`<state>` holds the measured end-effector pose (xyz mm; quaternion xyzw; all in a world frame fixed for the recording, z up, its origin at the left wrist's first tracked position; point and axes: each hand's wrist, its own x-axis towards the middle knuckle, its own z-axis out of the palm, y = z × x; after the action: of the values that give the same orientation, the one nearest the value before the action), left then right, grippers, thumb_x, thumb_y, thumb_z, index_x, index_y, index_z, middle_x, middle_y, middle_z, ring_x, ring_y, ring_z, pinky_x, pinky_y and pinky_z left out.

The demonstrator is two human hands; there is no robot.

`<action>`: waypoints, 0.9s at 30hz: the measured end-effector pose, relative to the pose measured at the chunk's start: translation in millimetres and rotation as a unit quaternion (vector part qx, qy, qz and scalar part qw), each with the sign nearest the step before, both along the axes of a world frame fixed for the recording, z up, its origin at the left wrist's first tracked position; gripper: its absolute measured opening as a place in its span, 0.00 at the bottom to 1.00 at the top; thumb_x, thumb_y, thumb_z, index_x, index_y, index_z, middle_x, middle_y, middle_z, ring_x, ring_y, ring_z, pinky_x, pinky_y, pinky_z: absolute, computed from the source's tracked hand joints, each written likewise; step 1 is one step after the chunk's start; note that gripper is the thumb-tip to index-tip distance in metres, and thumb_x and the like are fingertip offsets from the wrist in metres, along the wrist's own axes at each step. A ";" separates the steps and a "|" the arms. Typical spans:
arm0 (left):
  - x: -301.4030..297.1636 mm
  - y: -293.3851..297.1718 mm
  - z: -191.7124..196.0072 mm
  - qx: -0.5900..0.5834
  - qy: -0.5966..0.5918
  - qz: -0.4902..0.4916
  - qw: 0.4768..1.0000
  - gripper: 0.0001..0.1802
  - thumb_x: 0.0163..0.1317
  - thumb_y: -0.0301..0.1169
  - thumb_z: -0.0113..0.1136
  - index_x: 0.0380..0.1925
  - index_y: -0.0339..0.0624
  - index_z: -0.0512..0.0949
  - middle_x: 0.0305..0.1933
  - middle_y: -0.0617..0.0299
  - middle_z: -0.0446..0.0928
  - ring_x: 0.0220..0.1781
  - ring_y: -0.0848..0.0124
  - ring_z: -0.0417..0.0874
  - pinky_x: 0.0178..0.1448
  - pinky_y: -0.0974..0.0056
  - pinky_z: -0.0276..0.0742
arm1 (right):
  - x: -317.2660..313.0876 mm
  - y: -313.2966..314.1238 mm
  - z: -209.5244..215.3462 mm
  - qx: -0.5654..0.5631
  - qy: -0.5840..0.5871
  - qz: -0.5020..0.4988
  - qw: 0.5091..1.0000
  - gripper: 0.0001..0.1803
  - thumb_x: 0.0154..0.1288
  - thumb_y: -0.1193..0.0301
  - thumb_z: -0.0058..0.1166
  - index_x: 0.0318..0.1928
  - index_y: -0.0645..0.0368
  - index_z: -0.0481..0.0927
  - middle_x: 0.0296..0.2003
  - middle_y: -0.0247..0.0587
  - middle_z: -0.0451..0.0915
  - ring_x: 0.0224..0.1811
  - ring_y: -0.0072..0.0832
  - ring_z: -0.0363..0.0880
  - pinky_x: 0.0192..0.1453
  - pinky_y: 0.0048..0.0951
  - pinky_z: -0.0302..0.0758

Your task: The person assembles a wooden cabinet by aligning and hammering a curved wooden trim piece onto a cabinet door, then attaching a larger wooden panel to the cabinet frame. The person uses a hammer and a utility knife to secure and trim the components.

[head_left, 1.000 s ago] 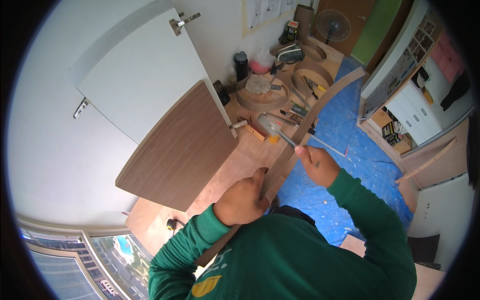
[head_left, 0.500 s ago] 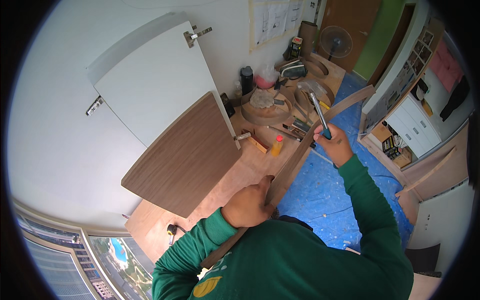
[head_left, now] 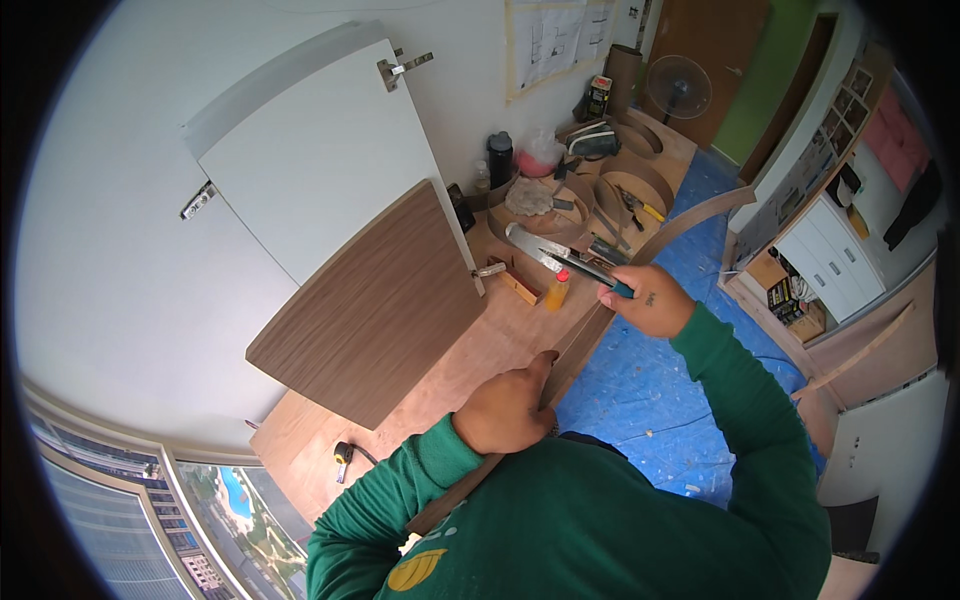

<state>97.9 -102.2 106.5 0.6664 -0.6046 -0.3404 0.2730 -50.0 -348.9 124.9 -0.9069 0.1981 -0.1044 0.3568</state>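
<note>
Long light-brown wooden workbench (head_left: 470,365) along white wall; dark walnut-veneer panel (head_left: 375,310) leaning on it; thin brown edge-banding strip (head_left: 585,335) runs along bench front edge; left hand (head_left: 505,410) closed over strip, thumb on top; right hand (head_left: 650,300) fist-gripping flat metal file, blue handle (head_left: 560,262), blade angled above strip

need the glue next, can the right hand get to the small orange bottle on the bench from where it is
Probably yes. The orange bottle stands just left of the right hand with bare bench between them, but that hand already grips a knife-like tool, so it would have to free itself first.
</note>
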 end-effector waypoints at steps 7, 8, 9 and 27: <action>-0.3 -0.4 2.8 -0.002 -0.003 0.004 1.000 0.42 0.55 0.29 0.62 0.71 0.27 0.60 0.34 0.33 0.82 0.43 0.37 0.86 0.49 0.44 0.81 | 10.0 -3.0 9.9 -0.125 0.075 0.022 0.989 0.11 0.71 0.66 0.61 0.42 0.63 0.82 0.29 0.52 0.80 0.28 0.37 0.75 0.39 0.35 0.75; 0.0 -0.3 3.3 0.007 0.004 0.006 1.000 0.42 0.55 0.29 0.62 0.71 0.27 0.60 0.34 0.33 0.82 0.42 0.37 0.86 0.49 0.44 0.81 | 11.9 -2.3 8.2 -0.114 0.041 0.010 0.993 0.11 0.71 0.66 0.61 0.42 0.63 0.82 0.28 0.50 0.80 0.28 0.35 0.75 0.38 0.35 0.75; 0.4 -0.2 3.7 -0.001 -0.001 0.004 1.000 0.42 0.55 0.29 0.62 0.71 0.27 0.60 0.34 0.33 0.82 0.42 0.37 0.85 0.49 0.44 0.81 | 12.9 -2.0 6.6 -0.110 0.010 -0.003 0.994 0.11 0.71 0.66 0.62 0.42 0.63 0.82 0.27 0.49 0.80 0.27 0.33 0.74 0.38 0.35 0.75; 11.9 0.6 -0.4 -0.021 0.013 0.008 1.000 0.42 0.54 0.28 0.62 0.70 0.28 0.60 0.33 0.33 0.82 0.41 0.37 0.85 0.48 0.43 0.81 | -22.9 -11.4 -0.9 0.173 -0.160 -0.191 0.953 0.07 0.73 0.73 0.61 0.47 0.61 0.82 0.28 0.27 0.76 0.24 0.14 0.71 0.27 0.22 0.69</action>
<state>109.9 -101.5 106.1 0.6611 -0.6025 -0.3338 0.2976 -72.9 -360.3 124.0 -0.7479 0.3228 -0.2786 0.5088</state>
